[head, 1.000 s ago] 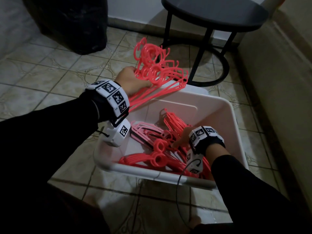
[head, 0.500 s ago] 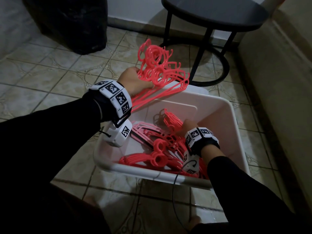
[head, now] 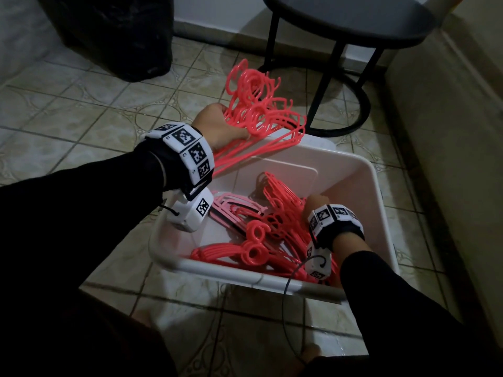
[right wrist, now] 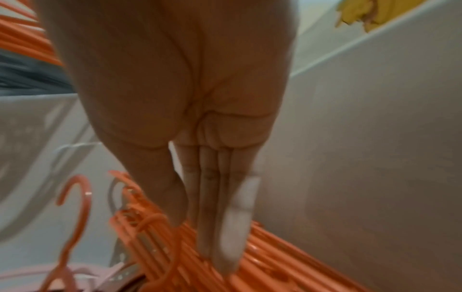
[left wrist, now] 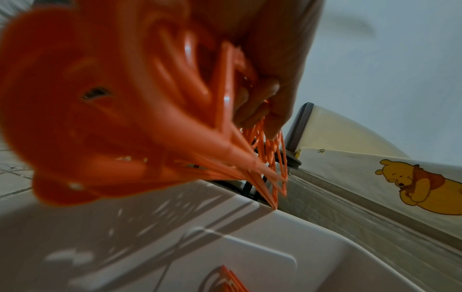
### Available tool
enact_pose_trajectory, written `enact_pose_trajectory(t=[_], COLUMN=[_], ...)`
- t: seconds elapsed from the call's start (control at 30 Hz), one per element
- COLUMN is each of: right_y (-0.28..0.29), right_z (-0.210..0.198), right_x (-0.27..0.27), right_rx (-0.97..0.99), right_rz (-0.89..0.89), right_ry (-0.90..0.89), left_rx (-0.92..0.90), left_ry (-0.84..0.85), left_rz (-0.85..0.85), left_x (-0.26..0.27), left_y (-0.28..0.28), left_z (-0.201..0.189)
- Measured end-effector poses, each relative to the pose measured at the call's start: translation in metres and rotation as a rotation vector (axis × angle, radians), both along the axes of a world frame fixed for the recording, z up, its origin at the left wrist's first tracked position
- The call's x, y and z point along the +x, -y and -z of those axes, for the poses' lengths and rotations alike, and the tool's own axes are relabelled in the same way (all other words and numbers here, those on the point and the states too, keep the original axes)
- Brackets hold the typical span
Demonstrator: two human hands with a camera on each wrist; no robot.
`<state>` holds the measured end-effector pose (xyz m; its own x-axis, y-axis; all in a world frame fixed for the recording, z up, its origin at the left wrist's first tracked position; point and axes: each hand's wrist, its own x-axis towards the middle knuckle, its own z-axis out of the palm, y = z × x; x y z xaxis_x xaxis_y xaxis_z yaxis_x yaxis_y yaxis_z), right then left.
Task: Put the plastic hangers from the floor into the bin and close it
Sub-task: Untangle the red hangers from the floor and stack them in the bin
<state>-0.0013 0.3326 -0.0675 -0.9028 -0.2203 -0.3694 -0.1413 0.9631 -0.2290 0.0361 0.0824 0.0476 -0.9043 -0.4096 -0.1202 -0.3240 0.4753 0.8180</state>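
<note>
Coral-pink plastic hangers [head: 261,115] are being held as a fanned bundle in the left hand [head: 217,126], whose fingers are curling tight around the shoulders of the stack, hooks pointing up and away. The bundle is hovering over the far-left corner of the white rectangular plastic bin [head: 381,213], with its lower bars just reaching the rim; in the left wrist view the tips of the hangers [left wrist: 272,177] are sitting right at that edge [left wrist: 250,199]. More coral hangers [head: 272,235] and a few pale pink ones [head: 231,205] are already lying inside the bin.

The right hand [head: 315,202] is reaching down into the bin, palm inward, fingers [right wrist: 225,217] straight and held together, pressing flat on the stack of hangers [right wrist: 275,266] by the right wall and gripping nothing.

To do this step well, the right hand is probably best used for flattening the pile toward one side, making room, while the left tilts its bundle so the hooks clear the rim before lowering rather than dropping it. Hooks snag easily on one another, so laying the bundle parallel to those below should keep the heap low enough for a lid. No lid is showing in these views.
</note>
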Motion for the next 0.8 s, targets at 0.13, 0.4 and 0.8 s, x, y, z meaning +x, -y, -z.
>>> enact_pose_trajectory(t=[0.13,0.4,0.8], right_y=[0.009,0.013,0.044], right_z=[-0.012,0.027,0.020], right_x=[0.009,0.001,0.001], right_rx=[0.050,0.162,-0.286], right_rz=[-0.043,-0.125,0.006], right_ry=[-0.009,0.035,0.264], left_rx=[0.004,-0.005,-0.002], left_ry=[0.001,-0.002,0.005], left_rz=[0.014,0.037,0.067], left_x=[0.001,0.002,0.004], left_y=[-0.001,0.000,-0.003], left_z=[0.000,0.000,-0.001])
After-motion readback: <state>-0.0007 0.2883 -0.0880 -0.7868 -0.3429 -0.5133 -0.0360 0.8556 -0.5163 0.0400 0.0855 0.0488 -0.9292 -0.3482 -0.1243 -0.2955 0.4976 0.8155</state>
